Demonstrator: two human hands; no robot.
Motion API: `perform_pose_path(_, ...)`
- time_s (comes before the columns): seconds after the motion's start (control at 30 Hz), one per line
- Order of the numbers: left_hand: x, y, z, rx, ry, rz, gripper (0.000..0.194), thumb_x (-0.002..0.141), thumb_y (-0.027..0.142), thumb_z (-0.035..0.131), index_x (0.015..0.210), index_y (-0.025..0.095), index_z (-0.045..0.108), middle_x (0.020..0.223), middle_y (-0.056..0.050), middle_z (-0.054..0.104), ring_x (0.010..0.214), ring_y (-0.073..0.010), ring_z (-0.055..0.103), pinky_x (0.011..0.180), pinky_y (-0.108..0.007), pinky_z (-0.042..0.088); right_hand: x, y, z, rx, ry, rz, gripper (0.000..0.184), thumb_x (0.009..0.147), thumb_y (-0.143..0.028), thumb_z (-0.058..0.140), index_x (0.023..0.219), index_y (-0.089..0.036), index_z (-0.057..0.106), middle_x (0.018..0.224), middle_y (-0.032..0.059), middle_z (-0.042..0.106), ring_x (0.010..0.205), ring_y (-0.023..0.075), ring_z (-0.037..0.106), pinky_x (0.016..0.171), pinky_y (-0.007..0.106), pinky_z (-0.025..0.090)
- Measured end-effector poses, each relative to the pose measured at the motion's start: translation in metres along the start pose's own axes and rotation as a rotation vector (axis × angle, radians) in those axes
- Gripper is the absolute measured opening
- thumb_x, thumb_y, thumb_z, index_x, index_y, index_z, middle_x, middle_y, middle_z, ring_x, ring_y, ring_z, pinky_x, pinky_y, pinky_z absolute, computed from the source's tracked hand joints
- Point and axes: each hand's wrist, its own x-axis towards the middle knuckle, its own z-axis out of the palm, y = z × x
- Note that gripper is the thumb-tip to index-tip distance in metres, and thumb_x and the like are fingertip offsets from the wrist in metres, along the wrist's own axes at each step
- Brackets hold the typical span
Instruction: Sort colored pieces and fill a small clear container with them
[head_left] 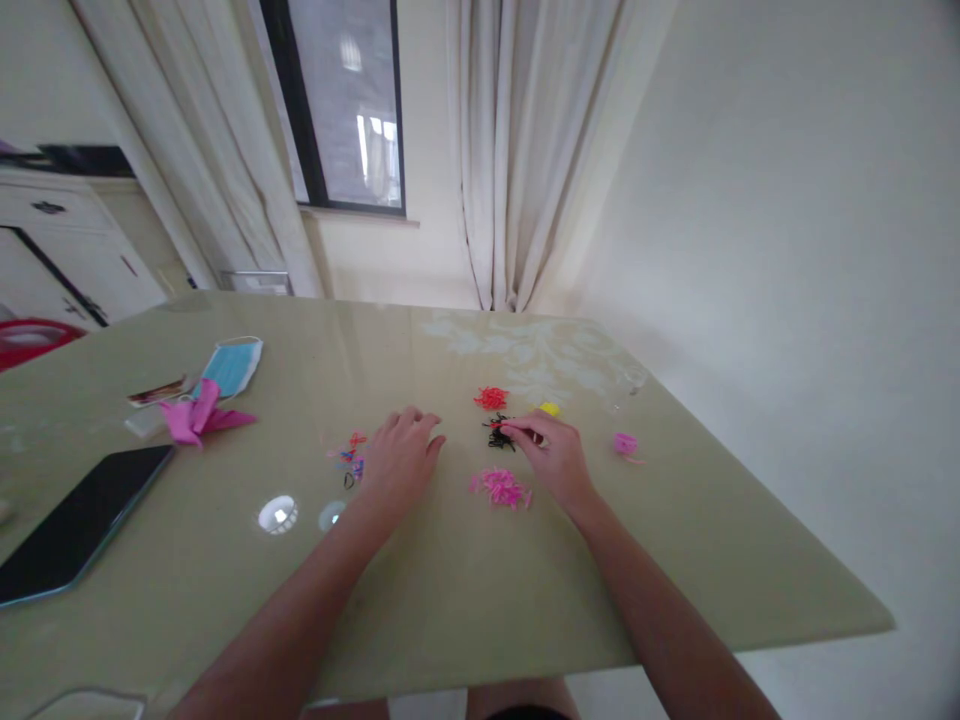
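My right hand (556, 455) is closed in a pinch on what looks like a small red rubber band, above a pile of black rubber bands (498, 434). Just behind is a pile of red rubber bands (491, 398), and a pink pile (504, 488) lies in front. Yellow rubber bands (550, 409) show partly behind this hand. My left hand (401, 455) rests low over the table with fingers apart, holding nothing visible. Beside it lies a loose mix of coloured bands (351, 458), partly covered by that hand.
On the tabletop (450, 600), a pink paper crane (201, 414), a blue face mask (232, 366) and a dark tablet-like device (82, 520) lie to the left. A small purple-pink item (625, 444) sits at the right. The right table edge meets a white wall (810, 300).
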Motion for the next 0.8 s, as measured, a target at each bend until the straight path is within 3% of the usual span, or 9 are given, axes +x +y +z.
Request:
perform_pose_path(0.07,0.000,-0.007,-0.002,0.260,-0.057,-0.018,0.029,0.097,0.024,0.057,0.120,0.014,0.073,0.124,-0.020,0.069,0.117,-0.0399,0.062,0.095,-0.052,0.050,0.006,0.007,-0.001,-0.029,-0.001,0.028,0.019,0.097,-0.035,0.071,0.093,-0.022,0.084,0.078,0.0043,0.078,0.067,0.0173,0.066,0.065,0.028,0.051)
perform_pose_path(0.13,0.001,-0.013,-0.003,0.359,-0.129,-0.039,0.028,0.099,0.023,0.053,0.116,0.014,0.073,0.120,-0.021,0.069,0.115,-0.0404,0.064,0.092,-0.051,0.051,0.014,0.013,-0.003,-0.065,-0.035,0.046,0.019,0.097,-0.034,0.070,0.095,-0.022,0.085,0.084,0.0058,0.080,0.072,0.0185,0.070,0.069,0.029,0.053)
perform_pose_path(0.27,0.008,-0.023,0.000,0.333,-0.152,-0.061,0.035,0.101,0.013,0.038,0.109,0.015,0.072,0.114,-0.019,0.070,0.109,-0.0371,0.067,0.085,-0.046,0.052,0.040,0.029,0.000,-0.294,-0.136,0.128,0.014,0.095,-0.027,0.071,0.098,-0.024,0.085,0.097,0.0065,0.083,0.087,0.0202,0.074,0.082,0.031,0.054)
perform_pose_path(0.4,0.012,-0.026,0.003,0.279,-0.132,-0.076,0.039,0.098,0.005,0.036,0.106,0.016,0.072,0.110,-0.018,0.071,0.105,-0.0325,0.069,0.083,-0.041,0.051,0.066,0.049,0.017,-0.431,-0.142,0.198,0.013,0.092,-0.027,0.073,0.092,-0.024,0.086,0.091,0.0078,0.081,0.081,0.0208,0.072,0.076,0.030,0.053)
perform_pose_path(0.53,0.012,-0.025,0.005,0.235,-0.103,-0.073,0.036,0.097,0.006,0.038,0.104,0.014,0.072,0.111,-0.020,0.072,0.107,-0.0337,0.068,0.085,-0.043,0.051,0.078,0.059,0.032,-0.508,-0.131,0.248,0.014,0.091,-0.027,0.074,0.086,-0.026,0.086,0.088,0.0081,0.080,0.080,0.0204,0.071,0.071,0.028,0.050)
perform_pose_path(0.6,0.013,-0.025,0.005,0.197,-0.077,-0.062,0.034,0.098,0.007,0.038,0.105,0.013,0.071,0.112,-0.021,0.072,0.108,-0.0336,0.068,0.087,-0.043,0.050,0.076,0.058,0.031,-0.518,-0.129,0.245,0.013,0.090,-0.025,0.075,0.084,-0.026,0.086,0.087,0.0077,0.079,0.080,0.0206,0.071,0.070,0.029,0.050)
perform_pose_path(0.7,0.017,-0.024,0.007,0.077,-0.043,-0.032,0.030,0.099,0.010,0.041,0.108,0.016,0.068,0.106,-0.015,0.075,0.101,-0.0269,0.070,0.085,-0.037,0.051,0.062,0.051,0.019,-0.511,-0.102,0.204,0.016,0.093,-0.023,0.070,0.093,-0.023,0.086,0.092,0.0090,0.078,0.082,0.0215,0.070,0.075,0.031,0.051)
perform_pose_path(0.8,0.020,-0.021,0.009,-0.356,-0.001,0.020,0.020,0.096,0.017,0.049,0.101,0.019,0.068,0.088,-0.006,0.075,0.081,-0.0194,0.069,0.074,-0.030,0.051,0.040,0.038,0.004,-0.416,0.012,0.090,0.022,0.098,-0.029,0.065,0.103,-0.020,0.084,0.094,0.0089,0.075,0.080,0.0212,0.068,0.077,0.034,0.052)
